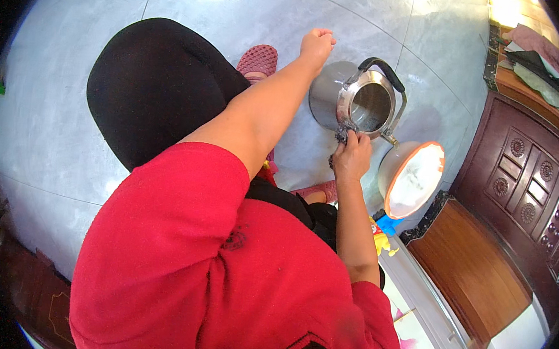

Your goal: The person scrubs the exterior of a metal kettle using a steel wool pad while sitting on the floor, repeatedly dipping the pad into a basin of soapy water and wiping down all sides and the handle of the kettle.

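A stainless steel kettle [324, 100] with its lid off stands on the floor before me. Its black-gripped handle [384, 70] arches up beside the round opening. My right hand [353, 156] pinches a dark grey scouring pad [345, 131], probably steel wool, against the near edge of the kettle's rim. Beyond the kettle's left side is my left hand [316, 46], with its fingers curled in and nothing visible in them; it looks apart from the kettle. Close to my right hand sits a white basin [440, 159] with an orange rim, whitish and spotted inside.
Pink clogs [258, 60] are on my feet, on the grey tiled floor [212, 19]. At right stands dark wooden furniture [486, 135] with carved panels, and folded cloths [539, 76] lie above it. A yellow packet [381, 240] and a blue object [390, 225] are below the basin.
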Demonstrator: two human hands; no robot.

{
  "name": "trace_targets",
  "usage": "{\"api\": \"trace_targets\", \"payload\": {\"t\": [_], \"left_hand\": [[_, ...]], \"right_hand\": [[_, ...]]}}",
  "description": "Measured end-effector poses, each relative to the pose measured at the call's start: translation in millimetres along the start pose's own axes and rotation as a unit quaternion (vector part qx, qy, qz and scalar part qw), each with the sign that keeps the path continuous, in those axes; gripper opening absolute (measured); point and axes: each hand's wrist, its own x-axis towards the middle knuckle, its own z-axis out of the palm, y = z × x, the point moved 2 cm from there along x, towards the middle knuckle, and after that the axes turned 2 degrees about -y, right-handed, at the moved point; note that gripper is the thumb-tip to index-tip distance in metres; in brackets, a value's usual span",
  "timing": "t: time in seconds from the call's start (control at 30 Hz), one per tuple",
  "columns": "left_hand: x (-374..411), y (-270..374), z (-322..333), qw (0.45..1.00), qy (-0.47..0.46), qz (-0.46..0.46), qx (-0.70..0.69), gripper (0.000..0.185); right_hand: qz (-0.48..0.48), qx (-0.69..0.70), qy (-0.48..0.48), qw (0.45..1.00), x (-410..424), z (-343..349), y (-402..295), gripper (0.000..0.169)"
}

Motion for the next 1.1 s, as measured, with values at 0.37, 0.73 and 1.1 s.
{"api": "trace_targets", "payload": {"t": [0.37, 0.73, 1.1], "left_hand": [[-11.7, -13.0, 37.9, 0.959, -0.189, 0.038, 0.209, 0.049], [-12.7, -31.3, 56.6, 0.903, -0.202, 0.112, 0.363, 0.06], [-26.9, -9.2, 41.6, 0.944, -0.281, -0.013, 0.175, 0.048]], "right_hand": [[0.029, 0.049, 0.01, 0.998, 21.3, 2.0, -21.5, 0.03], [0.103, 0.121, 0.004, 0.987, 23.3, 6.5, -18.2, 0.029], [0.219, 0.191, -0.048, 0.956, -28.1, 12.0, 28.9, 0.032]]}}
